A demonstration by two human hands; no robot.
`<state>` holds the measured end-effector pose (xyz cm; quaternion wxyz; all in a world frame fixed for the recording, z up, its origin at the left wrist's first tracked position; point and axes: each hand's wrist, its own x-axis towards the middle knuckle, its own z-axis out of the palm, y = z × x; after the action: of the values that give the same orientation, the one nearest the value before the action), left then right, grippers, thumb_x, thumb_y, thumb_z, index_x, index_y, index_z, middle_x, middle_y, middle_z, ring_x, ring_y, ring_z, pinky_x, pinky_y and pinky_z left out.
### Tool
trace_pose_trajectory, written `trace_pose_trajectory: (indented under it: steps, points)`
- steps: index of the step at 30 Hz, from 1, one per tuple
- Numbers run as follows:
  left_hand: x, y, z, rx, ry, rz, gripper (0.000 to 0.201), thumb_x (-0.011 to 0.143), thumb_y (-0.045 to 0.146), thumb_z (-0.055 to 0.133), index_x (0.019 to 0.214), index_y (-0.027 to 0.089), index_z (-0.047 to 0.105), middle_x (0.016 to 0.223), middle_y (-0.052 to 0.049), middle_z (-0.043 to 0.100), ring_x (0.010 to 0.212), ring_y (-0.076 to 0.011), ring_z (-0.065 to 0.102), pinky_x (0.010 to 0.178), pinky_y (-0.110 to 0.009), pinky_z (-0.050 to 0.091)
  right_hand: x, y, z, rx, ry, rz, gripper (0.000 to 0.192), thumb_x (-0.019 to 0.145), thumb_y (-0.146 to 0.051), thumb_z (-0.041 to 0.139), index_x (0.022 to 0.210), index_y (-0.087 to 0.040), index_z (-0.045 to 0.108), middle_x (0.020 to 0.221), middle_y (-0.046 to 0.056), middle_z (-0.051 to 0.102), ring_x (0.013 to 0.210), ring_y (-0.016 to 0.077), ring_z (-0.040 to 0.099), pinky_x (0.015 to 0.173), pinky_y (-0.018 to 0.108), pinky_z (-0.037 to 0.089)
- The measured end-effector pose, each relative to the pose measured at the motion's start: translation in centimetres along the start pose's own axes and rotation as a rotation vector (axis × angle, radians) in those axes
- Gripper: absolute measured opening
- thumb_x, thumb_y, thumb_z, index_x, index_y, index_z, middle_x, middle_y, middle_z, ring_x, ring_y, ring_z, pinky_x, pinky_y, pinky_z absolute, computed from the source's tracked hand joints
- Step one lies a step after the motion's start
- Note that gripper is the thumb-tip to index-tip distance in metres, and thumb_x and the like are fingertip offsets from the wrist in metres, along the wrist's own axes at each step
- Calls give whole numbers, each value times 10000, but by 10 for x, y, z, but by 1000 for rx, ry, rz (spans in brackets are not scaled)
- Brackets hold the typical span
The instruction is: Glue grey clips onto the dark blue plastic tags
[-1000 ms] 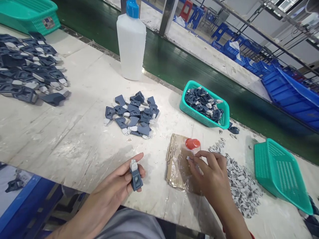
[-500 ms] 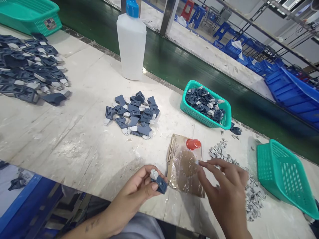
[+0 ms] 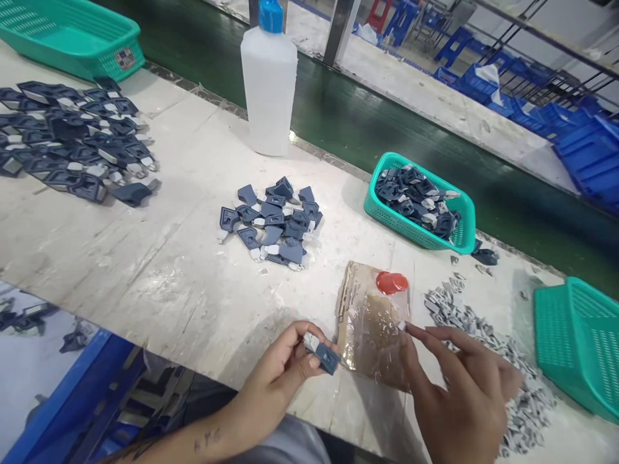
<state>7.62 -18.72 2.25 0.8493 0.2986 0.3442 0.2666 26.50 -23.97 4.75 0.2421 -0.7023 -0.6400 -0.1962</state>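
At 6 o'clock on the bench (image 3: pixel 145 270), left hand (image 3: pixel 285 370) pinches a blue-grey plastic part (image 3: pixel 323 353) by its edges; right hand (image 3: pixel 459 393) holds a tiny white clip (image 3: pixel 401 326) at its fingertips over taped cardboard (image 3: pixel 372 322). Both pieces judged light, rigid, slippery. Farther, 12 o'clock: part pile (image 3: pixel 273 222), bottle (image 3: pixel 269 84).

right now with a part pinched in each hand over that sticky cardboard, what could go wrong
1. The right hand pinches a tiny grey piece at its fingertips only; it could slip and drop onto the glossy film-covered cardboard or into the loose grey pile.
2. The left hand holds the blue part near the table edge; a fumble may send it to the floor.
3. The red cap sits close to the fingers and could be knocked.
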Motion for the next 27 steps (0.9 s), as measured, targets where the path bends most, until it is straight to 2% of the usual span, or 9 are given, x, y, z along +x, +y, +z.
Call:
trace_pose_trajectory:
  steps: [2, 7, 11, 16, 22, 25, 27]
  points:
    - [0, 1, 0, 22, -10, 7, 84, 864, 275, 525, 925, 237, 569, 976, -19, 616, 953, -166, 545, 830, -285, 418, -4, -15, -4, 82, 0, 36, 140, 764, -161, 642, 896, -181, 601, 882, 64, 546, 740, 154, 478, 699, 339, 316]
    - [-2, 4, 1, 61, 9, 20, 62, 853, 231, 536, 912, 225, 556, 881, 3, 575, 862, -142, 533, 804, -258, 419, -16, -44, -2, 314, -164, -18, 174, 771, -185, 626, 940, -193, 586, 902, 53, 511, 821, 166, 475, 704, 316, 343]
    - [-3, 4, 1, 99, 10, 26, 62, 853, 230, 530, 907, 216, 557, 849, 2, 548, 817, -141, 502, 784, -253, 415, -21, -48, 4, 340, -184, 20, 191, 769, -174, 619, 954, -206, 585, 915, 48, 507, 849, 170, 470, 730, 321, 348]
    - [-1, 3, 1, 114, 10, 39, 61, 859, 223, 515, 913, 216, 543, 847, 0, 539, 814, -148, 508, 760, -256, 407, -22, -48, 6, 333, -184, 1, 200, 762, -171, 628, 957, -198, 590, 912, 49, 515, 831, 162, 471, 707, 312, 345]
    - [-1, -1, -1, 146, 27, 74, 65, 870, 230, 495, 913, 224, 543, 893, -9, 557, 902, -173, 522, 821, -289, 385, -30, -61, 5, 240, -177, -20, 251, 749, -111, 627, 986, -192, 610, 917, 69, 562, 802, 175, 453, 709, 327, 358]
    - [-2, -1, -2, 152, 27, 89, 75, 874, 217, 490, 905, 226, 558, 988, -26, 588, 1051, -193, 519, 914, -303, 356, -36, -69, 4, 152, -176, -56, 312, 746, -85, 602, 1050, -156, 597, 945, 92, 576, 821, 195, 447, 724, 347, 366]
    - [-2, -1, -3, 128, 2, 90, 73, 870, 210, 501, 888, 224, 571, 1021, -34, 605, 1144, -213, 495, 964, -320, 340, -39, -71, 1, 232, -171, -6, 339, 761, -75, 565, 1086, -172, 587, 979, 96, 554, 824, 188, 464, 712, 337, 387]
